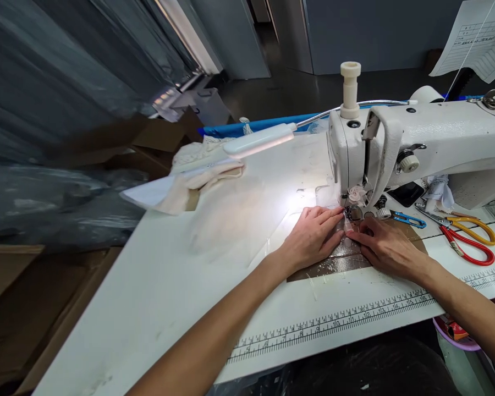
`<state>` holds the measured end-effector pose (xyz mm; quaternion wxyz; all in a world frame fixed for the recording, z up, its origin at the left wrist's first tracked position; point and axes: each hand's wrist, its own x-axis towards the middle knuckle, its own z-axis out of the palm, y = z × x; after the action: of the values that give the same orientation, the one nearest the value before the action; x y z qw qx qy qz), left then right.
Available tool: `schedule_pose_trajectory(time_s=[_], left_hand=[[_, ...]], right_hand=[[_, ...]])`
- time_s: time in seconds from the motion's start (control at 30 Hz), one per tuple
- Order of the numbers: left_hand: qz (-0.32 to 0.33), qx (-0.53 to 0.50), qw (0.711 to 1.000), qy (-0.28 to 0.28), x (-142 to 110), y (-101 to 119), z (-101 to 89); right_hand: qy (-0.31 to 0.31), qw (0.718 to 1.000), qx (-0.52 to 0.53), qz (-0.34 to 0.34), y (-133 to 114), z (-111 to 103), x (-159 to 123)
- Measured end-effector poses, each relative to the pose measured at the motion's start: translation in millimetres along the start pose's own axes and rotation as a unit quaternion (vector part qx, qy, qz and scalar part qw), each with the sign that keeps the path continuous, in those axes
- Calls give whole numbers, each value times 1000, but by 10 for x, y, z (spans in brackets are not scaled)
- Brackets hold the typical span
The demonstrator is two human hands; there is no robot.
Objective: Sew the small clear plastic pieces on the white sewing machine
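Note:
At the needle area of a white sewing machine (445, 132), a small strip of pale fabric (348, 225) lies under the presser foot (355, 213). My left hand (313, 236) rests flat on the left side, fingers stretched out and their tips touching the strip's edge by the foot. From the right, my right hand (381, 245) has its thumb and index finger closed on the near end of the strip. A pale fabric rosette (357, 194) sits just above the foot. My fingers partly cover the strip.
Red-handled scissors (468, 247), yellow-handled scissors (474, 226) and blue thread snips (408, 219) lie to the right. A lamp (259, 142) lights the white table (157, 308). Cream fabric (202, 181) lies at the far left edge; cardboard boxes (45, 308) stand beyond it.

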<state>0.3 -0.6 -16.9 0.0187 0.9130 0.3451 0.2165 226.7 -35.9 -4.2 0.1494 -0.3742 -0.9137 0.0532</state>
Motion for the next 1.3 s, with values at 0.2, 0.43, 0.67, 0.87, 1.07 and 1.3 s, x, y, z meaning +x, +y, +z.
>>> schedule_pose_trajectory(time_s=[0.2, 0.43, 0.67, 0.87, 1.07, 1.3], left_hand=[[14, 7, 1000, 11, -11, 25, 5], [17, 9, 1000, 15, -10, 18, 17], [20, 43, 999, 10, -7, 46, 14], [27, 64, 997, 12, -6, 79, 14], [45, 76, 990, 113, 7, 85, -23], [101, 2, 981, 167, 19, 80, -110]], right_hand=[[2, 1000, -4, 8, -16, 5, 3], [10, 1000, 11, 11, -10, 14, -6], [35, 999, 4, 0, 2, 37, -15], [42, 999, 5, 26, -3, 25, -4], [37, 997, 29, 63, -4, 33, 0], [17, 995, 39, 92, -10, 34, -2]])
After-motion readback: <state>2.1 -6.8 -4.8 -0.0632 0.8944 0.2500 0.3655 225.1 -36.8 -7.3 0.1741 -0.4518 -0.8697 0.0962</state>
